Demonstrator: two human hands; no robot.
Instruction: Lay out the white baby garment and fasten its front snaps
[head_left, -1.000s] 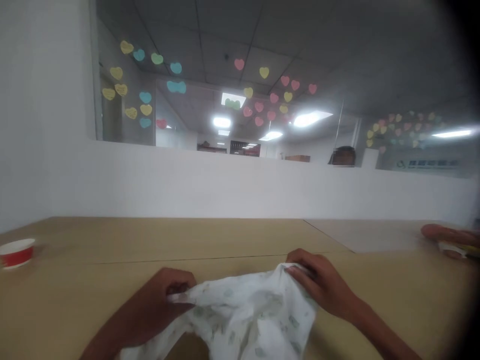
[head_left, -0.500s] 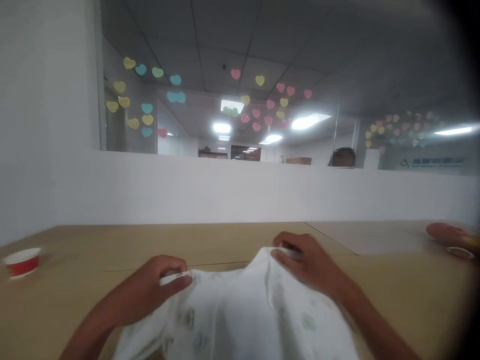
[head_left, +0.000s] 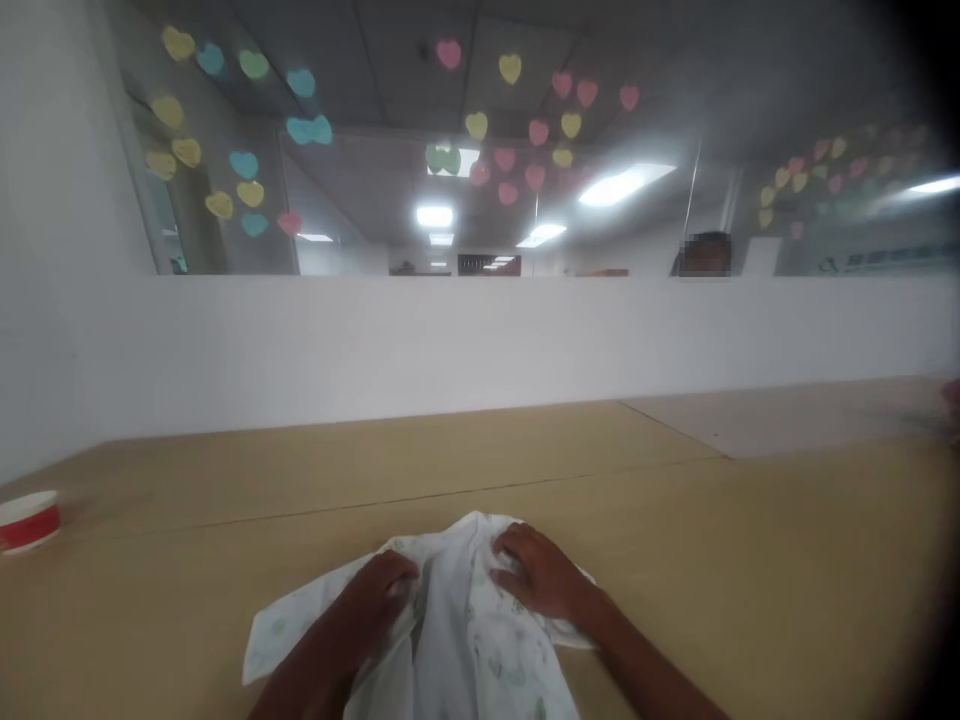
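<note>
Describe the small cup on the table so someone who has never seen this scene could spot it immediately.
Start at the long wooden table below the white partition wall. Follow it to its far left edge, well away from both hands and the white printed cloth. There stands the paper cup, the only red-and-white thing on the table.

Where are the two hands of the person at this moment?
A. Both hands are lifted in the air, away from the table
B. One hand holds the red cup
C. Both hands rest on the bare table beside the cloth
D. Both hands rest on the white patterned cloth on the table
D: the left hand and the right hand both lie on the white patterned cloth, which is down on the wooden table.
</note>
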